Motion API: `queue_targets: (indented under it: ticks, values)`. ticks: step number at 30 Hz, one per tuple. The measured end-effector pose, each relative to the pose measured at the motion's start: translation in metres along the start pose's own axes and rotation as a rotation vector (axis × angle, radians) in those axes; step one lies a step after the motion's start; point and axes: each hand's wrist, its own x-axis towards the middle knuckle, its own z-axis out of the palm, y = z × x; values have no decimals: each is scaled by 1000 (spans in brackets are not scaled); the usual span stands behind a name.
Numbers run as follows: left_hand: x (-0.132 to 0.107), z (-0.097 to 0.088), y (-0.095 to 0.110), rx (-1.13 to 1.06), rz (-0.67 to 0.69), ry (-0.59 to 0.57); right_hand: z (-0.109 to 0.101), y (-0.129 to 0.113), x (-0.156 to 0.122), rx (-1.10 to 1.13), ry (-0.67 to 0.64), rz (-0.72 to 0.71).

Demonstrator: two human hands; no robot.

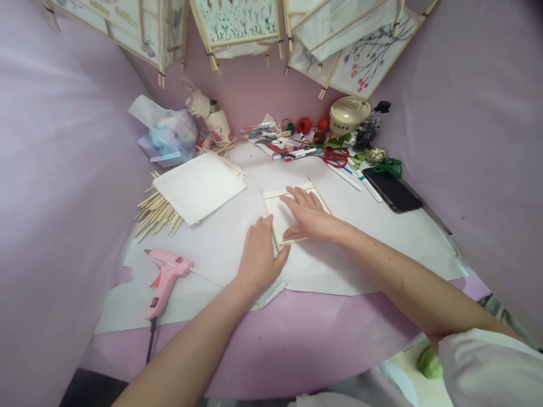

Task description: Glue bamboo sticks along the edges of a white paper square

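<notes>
R hand (309, 215) open, flat on square bamboo frame (292, 193); L hand (258, 254) open at frame's near corner; no grasp.

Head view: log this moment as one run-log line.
left hand: against wooden stick frame | right hand: on paper inside frame | nearby: pink hot glue gun

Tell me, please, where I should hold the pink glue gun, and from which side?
Grip the pink glue gun by its handle, coming from the near side with your left hand: the handle slants toward you, cord at its end, while the nozzle points away on the paper.
</notes>
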Motion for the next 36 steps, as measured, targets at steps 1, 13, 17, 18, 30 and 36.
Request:
queue_targets:
  ticks: [1, 13, 17, 18, 30, 36]
  values:
    - [0, 0, 0, 2, 1, -3, -1, 5, -1, -7, 5, 24]
    - [1, -5, 4, -15, 7, -10, -2, 49, -16, -43, 86, 118]
    - [1, -5, 3, -18, 8, -9, -7, 57, -23, -56, 87, 165]
    - [1, -5, 3, -19, 5, -9, -8, 59, -25, -62, 84, 194]
    - [0, -5, 3, -29, -5, -6, -19, 92, -38, -94, 223, 259]
    - [-1, -2, -1, -43, 12, 16, -23, 88, -68, -131, 470, 84]
